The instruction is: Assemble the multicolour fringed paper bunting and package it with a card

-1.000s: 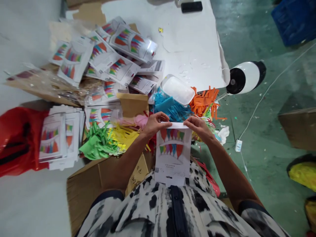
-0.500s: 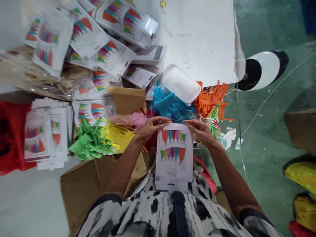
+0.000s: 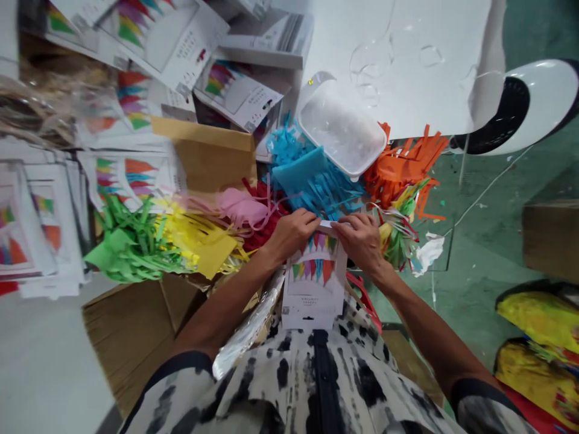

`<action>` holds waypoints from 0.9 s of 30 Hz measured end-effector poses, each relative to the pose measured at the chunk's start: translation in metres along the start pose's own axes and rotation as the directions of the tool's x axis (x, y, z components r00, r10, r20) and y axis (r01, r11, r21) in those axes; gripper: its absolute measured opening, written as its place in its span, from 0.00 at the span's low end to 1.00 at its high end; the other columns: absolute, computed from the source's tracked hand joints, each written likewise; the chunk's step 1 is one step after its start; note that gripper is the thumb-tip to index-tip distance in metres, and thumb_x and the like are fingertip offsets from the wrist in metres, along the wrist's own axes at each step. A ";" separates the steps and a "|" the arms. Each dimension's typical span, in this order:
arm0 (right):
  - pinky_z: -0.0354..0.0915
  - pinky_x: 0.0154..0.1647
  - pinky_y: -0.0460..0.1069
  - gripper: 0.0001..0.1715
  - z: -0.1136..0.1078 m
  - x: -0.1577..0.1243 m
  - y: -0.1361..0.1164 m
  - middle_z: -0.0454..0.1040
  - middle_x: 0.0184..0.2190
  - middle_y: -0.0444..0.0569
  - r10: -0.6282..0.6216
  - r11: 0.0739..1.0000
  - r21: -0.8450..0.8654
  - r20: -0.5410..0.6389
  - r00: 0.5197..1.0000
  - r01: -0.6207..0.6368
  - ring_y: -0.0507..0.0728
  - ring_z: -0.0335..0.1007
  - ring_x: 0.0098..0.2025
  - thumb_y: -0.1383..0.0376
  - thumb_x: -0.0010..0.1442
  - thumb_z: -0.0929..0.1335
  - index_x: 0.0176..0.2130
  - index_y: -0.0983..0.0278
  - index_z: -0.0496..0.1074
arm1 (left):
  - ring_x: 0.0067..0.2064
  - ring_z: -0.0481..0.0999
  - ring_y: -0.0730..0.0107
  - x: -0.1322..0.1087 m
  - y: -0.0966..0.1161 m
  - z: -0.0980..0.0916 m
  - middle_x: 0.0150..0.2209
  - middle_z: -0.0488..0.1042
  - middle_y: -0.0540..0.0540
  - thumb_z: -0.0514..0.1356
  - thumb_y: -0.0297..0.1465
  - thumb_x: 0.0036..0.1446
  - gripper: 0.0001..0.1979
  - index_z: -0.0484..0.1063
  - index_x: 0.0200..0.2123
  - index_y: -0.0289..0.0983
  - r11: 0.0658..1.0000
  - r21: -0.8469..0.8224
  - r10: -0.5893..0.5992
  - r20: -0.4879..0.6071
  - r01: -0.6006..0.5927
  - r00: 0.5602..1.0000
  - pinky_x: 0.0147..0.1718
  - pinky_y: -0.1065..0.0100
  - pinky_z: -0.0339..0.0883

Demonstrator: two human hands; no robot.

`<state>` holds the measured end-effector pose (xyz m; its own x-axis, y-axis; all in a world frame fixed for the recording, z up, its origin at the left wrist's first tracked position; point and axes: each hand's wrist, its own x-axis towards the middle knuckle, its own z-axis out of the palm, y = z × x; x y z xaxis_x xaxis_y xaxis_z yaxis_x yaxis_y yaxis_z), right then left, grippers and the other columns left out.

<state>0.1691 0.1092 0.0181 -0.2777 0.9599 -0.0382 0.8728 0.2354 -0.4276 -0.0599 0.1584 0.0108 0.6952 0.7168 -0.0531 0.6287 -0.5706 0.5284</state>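
A flat white cardboard box [image 3: 312, 295], printed with colourful tassel garlands, rests against my patterned shirt. At its far end my left hand [image 3: 296, 232] grips the left corner, fingers curled over the edge. My right hand [image 3: 360, 240] pinches the right corner in the same way, thumbs near each other along the end flap. Just beyond my hands lies a bundle of blue fringed tissue paper [image 3: 312, 181]. Dark red fringe [image 3: 262, 232] and pink fringe [image 3: 242, 208] lie left of my left hand, and multicoloured fringe [image 3: 400, 229] lies right of my right hand.
A white plastic tub [image 3: 344, 126] stands behind the blue fringe, with orange fringe [image 3: 407, 166] beside it. Yellow fringe [image 3: 203, 241] and green fringe [image 3: 131, 247] lie left. Printed boxes [image 3: 172, 42] pile up at the upper left. An open carton [image 3: 136, 337] sits below the table edge.
Both hands have closed in on the box's far end, fingers now curled over its edge where they had pinched the corners wider apart. My view has shifted closer to the table.
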 end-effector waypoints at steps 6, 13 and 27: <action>0.55 0.47 0.56 0.15 0.019 0.012 0.015 0.82 0.40 0.50 0.024 0.997 -0.074 -0.057 0.998 -0.028 0.60 0.69 0.44 0.62 0.74 0.65 0.48 0.54 0.83 | 0.44 0.74 0.58 0.019 -0.001 -0.003 0.39 0.78 0.39 0.49 0.29 0.74 0.17 0.80 0.44 0.37 0.992 0.121 -0.026 -0.009 0.027 1.000 0.35 0.60 0.64; 0.55 0.50 0.57 0.19 0.023 0.018 0.019 0.83 0.44 0.51 -0.012 0.997 -0.081 -0.018 1.000 0.010 0.60 0.71 0.46 0.62 0.76 0.62 0.51 0.56 0.82 | 0.45 0.74 0.54 0.025 -0.006 0.005 0.37 0.78 0.38 0.49 0.30 0.74 0.18 0.80 0.44 0.36 0.987 0.163 -0.010 0.023 0.006 1.000 0.39 0.57 0.64; 0.52 0.73 0.73 0.34 0.040 -0.029 -0.018 0.63 0.72 0.59 0.119 0.992 -0.038 0.019 0.993 -0.119 0.71 0.63 0.70 0.67 0.74 0.58 0.76 0.61 0.54 | 0.68 0.65 0.40 -0.010 0.037 0.020 0.67 0.68 0.30 0.55 0.43 0.71 0.35 0.57 0.74 0.36 0.979 0.114 -0.182 0.094 0.170 0.979 0.72 0.31 0.42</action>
<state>0.1456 0.0706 -0.0097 -0.1791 0.9781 -0.1063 0.9142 0.1255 -0.3854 -0.0368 0.1228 0.0140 0.5993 0.7674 -0.2278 0.7736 -0.4820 0.4113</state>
